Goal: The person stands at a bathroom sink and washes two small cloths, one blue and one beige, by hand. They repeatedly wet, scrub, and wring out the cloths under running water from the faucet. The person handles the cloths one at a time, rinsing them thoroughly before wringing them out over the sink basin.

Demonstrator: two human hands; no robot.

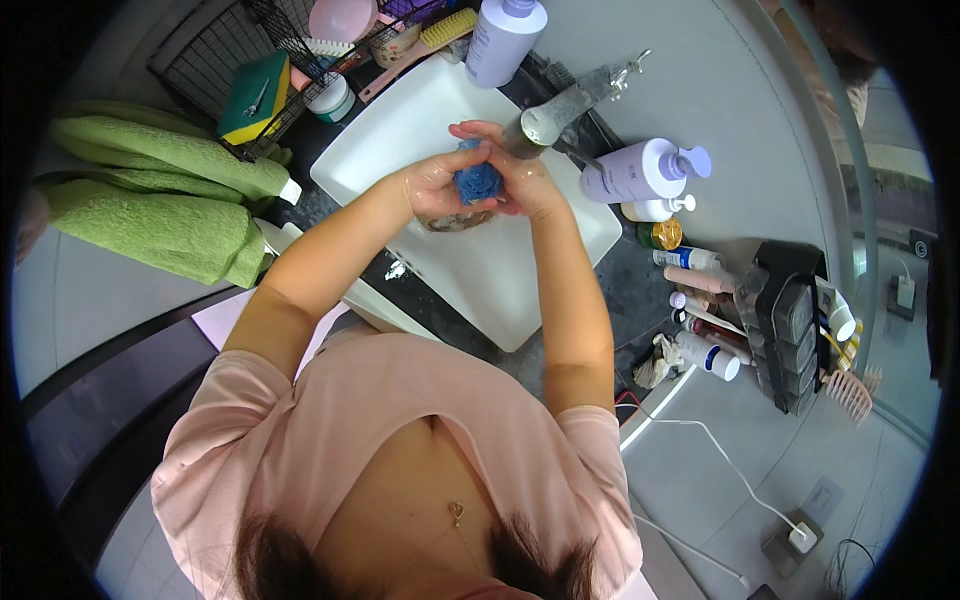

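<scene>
Both hands are wet and meet over the white washbasin [480,281], just under the spout of the metal faucet [540,127]. A bunched blue cloth [478,178] with a rough texture is squeezed between them. My left hand [435,184] grips its left side, thumb across the top. My right hand [531,180] closes on it from the right, fingers partly hidden by the spout. Below the hands shows a brownish round patch [459,222] in the basin, perhaps the drain; the hands cover most of it.
Green towels [165,202] hang at left beside a black wire basket [199,82] holding a green-and-yellow sponge [255,97]. A pink-handled brush [420,49] and lilac pump bottle [504,41] stand behind the basin. Another lilac bottle [637,171] and several toiletries line the right; a white cable [720,442] runs below.
</scene>
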